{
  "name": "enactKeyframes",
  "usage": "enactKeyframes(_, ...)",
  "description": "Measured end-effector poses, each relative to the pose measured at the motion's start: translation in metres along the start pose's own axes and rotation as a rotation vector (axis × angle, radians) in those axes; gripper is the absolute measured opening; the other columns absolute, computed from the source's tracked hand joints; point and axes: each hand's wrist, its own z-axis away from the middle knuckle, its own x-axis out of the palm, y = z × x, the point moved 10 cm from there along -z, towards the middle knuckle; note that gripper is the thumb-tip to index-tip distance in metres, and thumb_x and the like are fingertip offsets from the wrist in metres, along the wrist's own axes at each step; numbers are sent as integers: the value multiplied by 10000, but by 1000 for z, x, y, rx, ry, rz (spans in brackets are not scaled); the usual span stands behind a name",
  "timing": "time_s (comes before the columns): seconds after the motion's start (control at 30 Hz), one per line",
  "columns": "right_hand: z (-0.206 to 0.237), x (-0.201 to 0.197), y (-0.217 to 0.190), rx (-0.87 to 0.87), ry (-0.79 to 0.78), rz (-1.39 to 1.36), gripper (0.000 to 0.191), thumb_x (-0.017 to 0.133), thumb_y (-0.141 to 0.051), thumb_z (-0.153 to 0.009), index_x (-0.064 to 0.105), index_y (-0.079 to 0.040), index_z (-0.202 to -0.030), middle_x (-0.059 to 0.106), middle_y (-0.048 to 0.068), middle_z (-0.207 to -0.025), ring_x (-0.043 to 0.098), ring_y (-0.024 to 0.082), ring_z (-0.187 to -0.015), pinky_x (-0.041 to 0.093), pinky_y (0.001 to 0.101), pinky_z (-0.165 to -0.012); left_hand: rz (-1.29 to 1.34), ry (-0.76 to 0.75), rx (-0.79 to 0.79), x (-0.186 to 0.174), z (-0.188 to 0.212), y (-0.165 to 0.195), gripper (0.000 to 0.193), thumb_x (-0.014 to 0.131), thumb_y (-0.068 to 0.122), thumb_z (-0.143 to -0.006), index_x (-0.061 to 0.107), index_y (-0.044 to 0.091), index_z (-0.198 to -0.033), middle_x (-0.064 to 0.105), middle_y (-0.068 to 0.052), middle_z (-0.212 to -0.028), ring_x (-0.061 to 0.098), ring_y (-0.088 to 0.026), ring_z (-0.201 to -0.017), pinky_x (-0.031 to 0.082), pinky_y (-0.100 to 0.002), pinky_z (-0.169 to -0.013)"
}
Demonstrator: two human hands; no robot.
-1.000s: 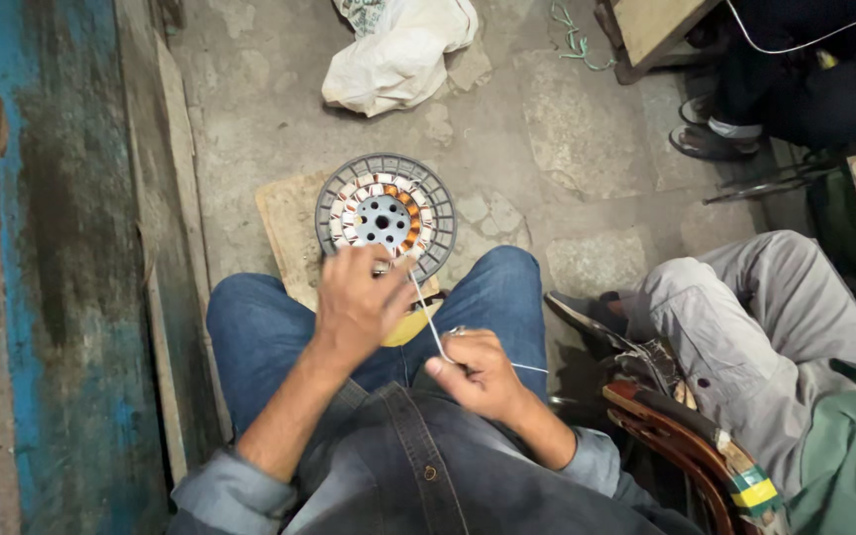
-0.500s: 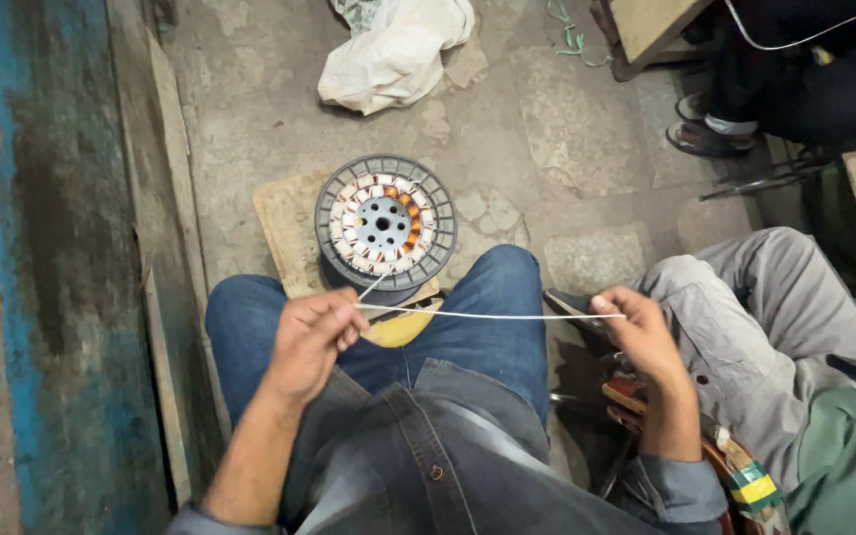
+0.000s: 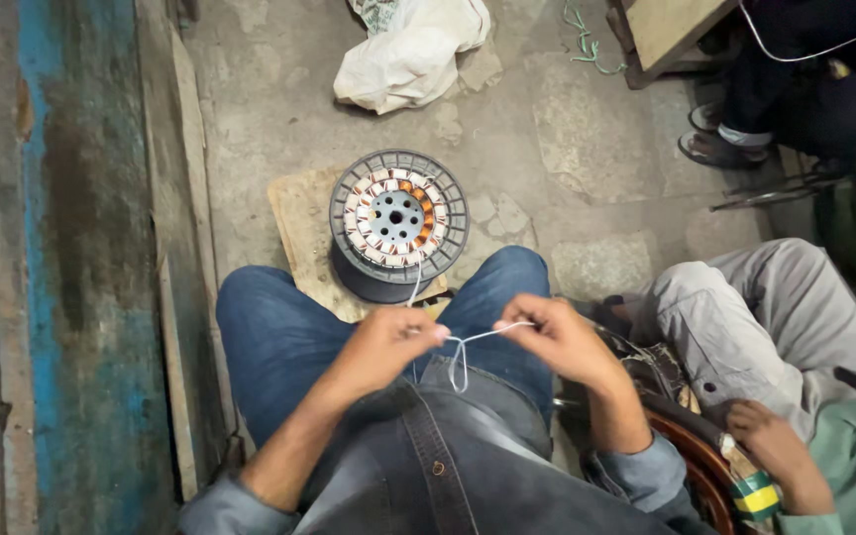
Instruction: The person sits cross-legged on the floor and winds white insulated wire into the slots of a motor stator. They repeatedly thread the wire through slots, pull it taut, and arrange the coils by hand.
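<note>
String point(image 3: 468, 342) from the stator point(image 3: 398, 220) on the floor is pinched in a loop between left hand point(image 3: 388, 342) and right hand point(image 3: 557, 337), and could be snapped or slipped by uneven pulling.

We sit in a small repair workshop: a wound motor stator point(image 3: 398, 220) on the rough stone floor point(image 3: 567, 149), peeling blue wall point(image 3: 71, 297).

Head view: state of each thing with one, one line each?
Left hand: closed, pinching the white cord.
Right hand: closed, pinching the same cord.
White cord: slack, looped between the hands, one strand running up to the stator.
Motor stator: lying flat on a board, windings facing up.
White bag: crumpled on the floor.
</note>
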Motion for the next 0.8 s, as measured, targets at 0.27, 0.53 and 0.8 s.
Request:
enactKeyframes(0.27,0,-20,44,52,205,-43,189,583,-182,-1025,662,-11,-1008,594,-5,-764,505,61,-744,446,251,-669,84,569,4,-73,27,-7,248,707,238,-1002,742,7,-916,718,-57,-794,573,-85,-708,467,-279,-635)
enactKeyframes(0.53,-13,47,-15,-120,-11,-60,140,660,-158,-959,690,-35,-1019,622,17,-718,544,77,-664,440,277,-590,-569,519,711,-10,66,100,616,797,238,-818,563,-3,-1335,595,-204,-1264,582,-350,-1130,505,-431,-919)
enactKeyframes(0.8,-18,32,-22,-67,44,-1,159,697,-166,-902,669,-43,-998,585,52,-704,542,124,-632,430,315,-561,190,159,161,3,25,-10,205,628,159,-1029,750,6,-969,710,5,-830,622,-56,-767,506,-251,-697)
